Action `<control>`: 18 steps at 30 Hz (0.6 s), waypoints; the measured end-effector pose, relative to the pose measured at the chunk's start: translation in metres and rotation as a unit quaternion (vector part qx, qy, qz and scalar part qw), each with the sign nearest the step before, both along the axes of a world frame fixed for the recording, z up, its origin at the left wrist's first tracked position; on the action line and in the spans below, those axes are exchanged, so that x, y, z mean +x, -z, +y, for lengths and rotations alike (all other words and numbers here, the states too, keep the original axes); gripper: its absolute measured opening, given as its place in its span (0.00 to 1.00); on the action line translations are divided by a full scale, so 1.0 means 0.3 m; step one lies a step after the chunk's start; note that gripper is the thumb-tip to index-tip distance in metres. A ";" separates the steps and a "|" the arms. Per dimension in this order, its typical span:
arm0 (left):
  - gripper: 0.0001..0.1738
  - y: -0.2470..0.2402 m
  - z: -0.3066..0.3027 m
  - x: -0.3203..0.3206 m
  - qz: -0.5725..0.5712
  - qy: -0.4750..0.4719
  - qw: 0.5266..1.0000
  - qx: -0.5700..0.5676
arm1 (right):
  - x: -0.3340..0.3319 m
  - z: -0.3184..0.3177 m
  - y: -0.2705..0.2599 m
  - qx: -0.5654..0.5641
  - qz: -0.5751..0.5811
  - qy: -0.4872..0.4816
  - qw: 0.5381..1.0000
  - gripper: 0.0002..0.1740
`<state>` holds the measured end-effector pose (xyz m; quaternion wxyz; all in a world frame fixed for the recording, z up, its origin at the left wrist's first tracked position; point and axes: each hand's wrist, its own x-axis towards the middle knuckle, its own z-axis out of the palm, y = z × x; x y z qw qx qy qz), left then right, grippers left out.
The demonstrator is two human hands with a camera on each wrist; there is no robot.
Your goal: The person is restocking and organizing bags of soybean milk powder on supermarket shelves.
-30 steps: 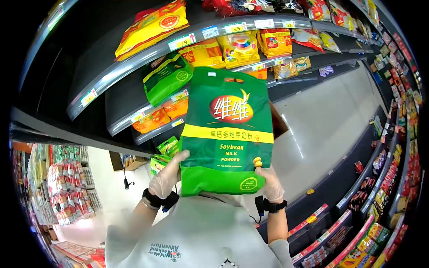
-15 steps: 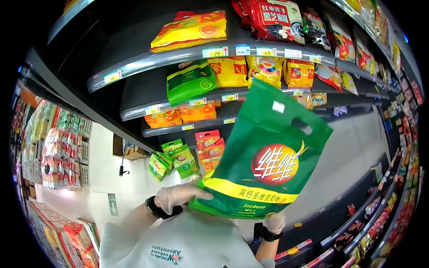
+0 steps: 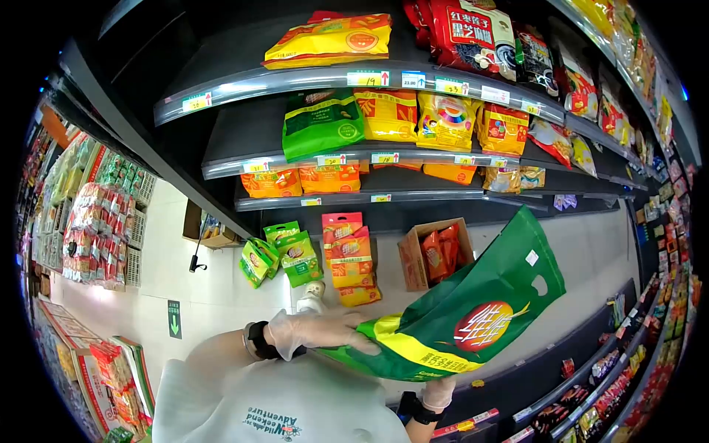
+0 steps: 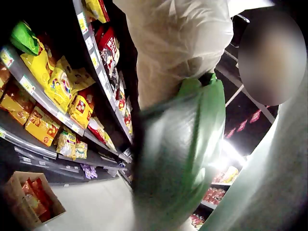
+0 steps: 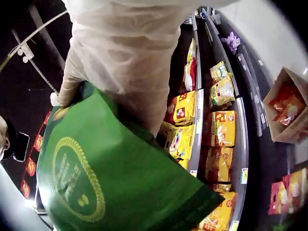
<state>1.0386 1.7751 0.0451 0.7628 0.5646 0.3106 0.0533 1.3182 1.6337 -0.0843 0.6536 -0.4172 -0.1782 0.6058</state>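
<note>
A large green bag of soybean milk powder [image 3: 484, 321], with a yellow band and a red oval logo, is held tilted in front of the body, its top with the handle hole pointing up to the right. My gloved left hand [image 3: 319, 331] grips its lower left side, thumb across the front. At the lower right edge my gloved right hand [image 3: 439, 393] holds the bag, most of its fingers hidden behind it. The right wrist view shows the bag's green lower part [image 5: 120, 168] under the gloved hand [image 5: 125, 53].
Shelves ahead carry a similar green bag [image 3: 323, 125], yellow bags [image 3: 447, 120] and orange packs. On the floor stand green bags [image 3: 299, 258], red-orange bags [image 3: 349, 255] and a cardboard box [image 3: 415, 267] with red packs. Another stocked shelf runs along the right.
The bag has gone from upright and facing me to tilted, swung right and lower. Both hands keep hold of it. The view now takes in more of the shelves and floor.
</note>
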 end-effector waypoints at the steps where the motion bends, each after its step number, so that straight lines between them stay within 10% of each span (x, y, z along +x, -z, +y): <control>1: 0.29 0.002 -0.011 0.012 0.000 -0.013 1.000 0.020 | -0.005 -0.009 -0.012 0.008 0.046 0.007 0.999 0.25; 9: 0.31 -0.049 -0.036 0.106 -0.019 0.050 0.995 0.079 | 0.009 -0.062 -0.020 -0.023 -0.176 0.144 0.973 0.30; 18: 0.31 -0.126 -0.002 0.157 -0.140 0.037 0.980 0.133 | 0.087 -0.086 -0.001 0.078 -0.117 0.270 0.952 0.27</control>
